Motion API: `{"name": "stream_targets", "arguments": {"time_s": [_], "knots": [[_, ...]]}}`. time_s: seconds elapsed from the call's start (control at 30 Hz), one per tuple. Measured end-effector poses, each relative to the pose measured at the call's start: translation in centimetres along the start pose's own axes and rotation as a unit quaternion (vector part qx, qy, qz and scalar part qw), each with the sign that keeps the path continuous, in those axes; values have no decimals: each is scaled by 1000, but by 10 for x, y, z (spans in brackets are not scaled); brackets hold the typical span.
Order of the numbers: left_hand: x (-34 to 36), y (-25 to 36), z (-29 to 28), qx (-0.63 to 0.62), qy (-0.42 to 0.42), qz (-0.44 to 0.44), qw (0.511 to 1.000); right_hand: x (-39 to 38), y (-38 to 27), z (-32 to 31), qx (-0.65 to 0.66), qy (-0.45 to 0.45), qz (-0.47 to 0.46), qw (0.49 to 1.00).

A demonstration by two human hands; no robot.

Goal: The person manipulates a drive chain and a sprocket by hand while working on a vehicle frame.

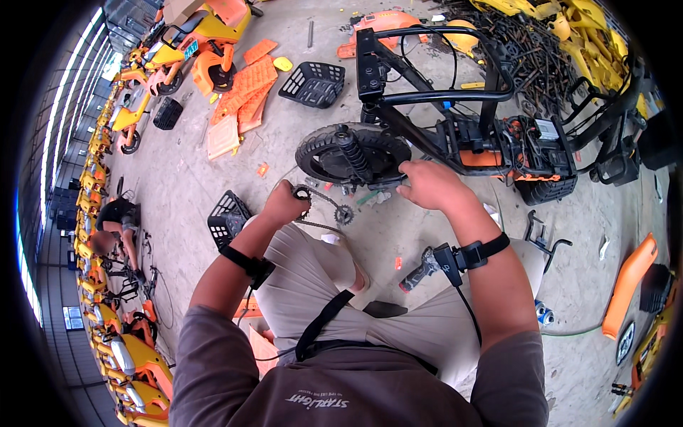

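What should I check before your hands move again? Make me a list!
1. Left hand holding the toothed ring: ok, fingers are around its edge.
2. Chain reaching the small sprocket: ok, it runs there.
3. Right hand clear of the wheel: cannot tell, they overlap in this view.
4. Power tool in a hand: not ok, it lies on the floor.
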State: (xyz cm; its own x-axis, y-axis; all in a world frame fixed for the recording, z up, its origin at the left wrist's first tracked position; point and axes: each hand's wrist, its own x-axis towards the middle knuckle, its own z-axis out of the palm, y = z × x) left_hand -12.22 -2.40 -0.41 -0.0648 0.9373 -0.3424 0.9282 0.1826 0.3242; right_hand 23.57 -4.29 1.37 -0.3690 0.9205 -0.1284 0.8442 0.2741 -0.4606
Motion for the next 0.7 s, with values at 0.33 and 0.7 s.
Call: {"name": "stream_targets", "arguments": {"time_s": [0.33, 0.7], "knots": [[2, -3, -27, -10, -21, -36, 999, 0, -2, -1, -5, -7, 8, 1000], [4, -12, -37, -11, 20, -48, 999, 1, -1, 3, -9, -10, 7, 1000]]}}
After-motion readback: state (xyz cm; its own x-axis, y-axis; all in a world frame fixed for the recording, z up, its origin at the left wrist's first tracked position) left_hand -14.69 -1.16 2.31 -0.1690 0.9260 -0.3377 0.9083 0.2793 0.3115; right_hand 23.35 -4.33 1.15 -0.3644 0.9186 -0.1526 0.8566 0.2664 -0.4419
